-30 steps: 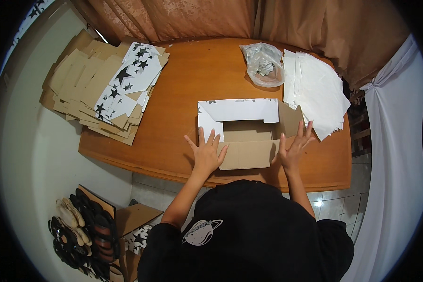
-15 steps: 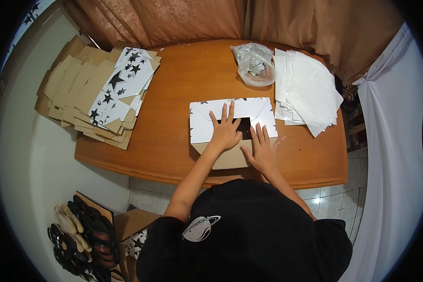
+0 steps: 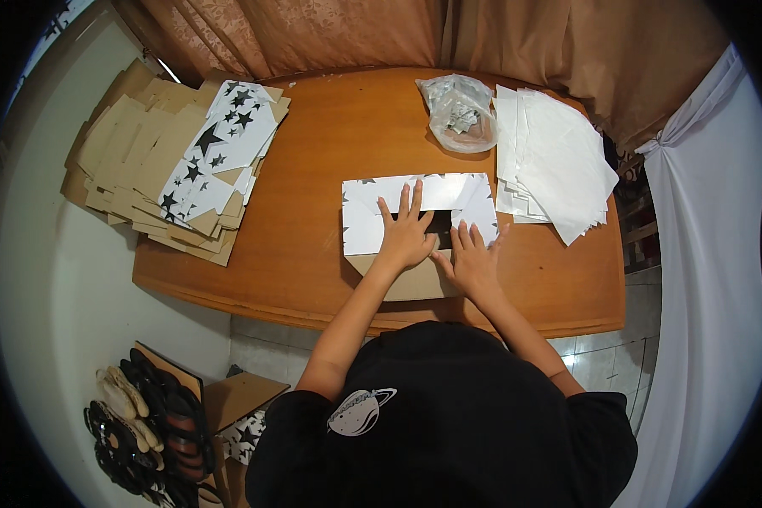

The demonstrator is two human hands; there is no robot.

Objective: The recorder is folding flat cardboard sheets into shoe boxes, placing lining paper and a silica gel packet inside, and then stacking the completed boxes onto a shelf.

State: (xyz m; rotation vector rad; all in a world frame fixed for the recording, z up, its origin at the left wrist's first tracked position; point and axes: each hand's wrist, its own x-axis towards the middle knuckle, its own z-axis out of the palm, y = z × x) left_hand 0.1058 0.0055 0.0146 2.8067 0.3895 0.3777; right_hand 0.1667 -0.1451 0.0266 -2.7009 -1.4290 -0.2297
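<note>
We press both flat, open palms on the white cardboard box (image 3: 415, 224) mid-tabletop (image 3: 313, 152), long axis running nine to three. Our left hand (image 3: 405, 237) lies over the flaps' dark gap; our right hand (image 3: 472, 264) sits at its four o'clock, neither grip closed on anything.

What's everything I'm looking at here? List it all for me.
Box: one, white with black stars, brown cardboard sides, near the front edge of the table, flaps folded over the top.
Table: one, orange-brown wood.
Flat cardboard stack: one pile, brown, some white with black stars, table's left end.
White sheets: one stack, table's right end.
Plastic bag: one, clear, holding small pieces, far side beside the sheets.
Curtain: brown, behind the table.
White cloth: far right.
Sandals: several, dark, on the floor, lower left.
Left hand: flat on the box flaps.
Right hand: flat on the box.
</note>
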